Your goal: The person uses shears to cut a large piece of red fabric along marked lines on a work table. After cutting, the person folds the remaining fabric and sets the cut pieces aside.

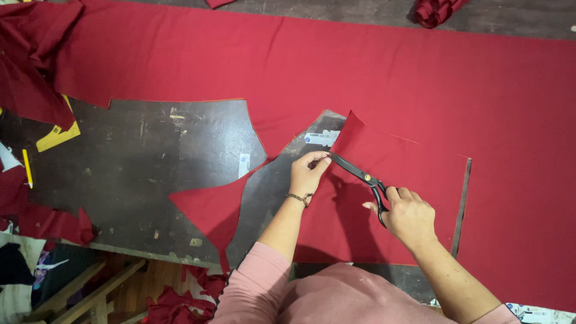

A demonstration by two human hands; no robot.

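While my right hand (408, 217) grips the black steel scissors (360, 175), my left hand (307, 174) pinches the red woven fabric panel (390, 198) on the dark wooden table (144, 162); slack cloth could skew the cut.

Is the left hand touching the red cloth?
Touching. The head view shows the left hand pinching the lifted edge of the red cloth just beside the tips of the black scissors.
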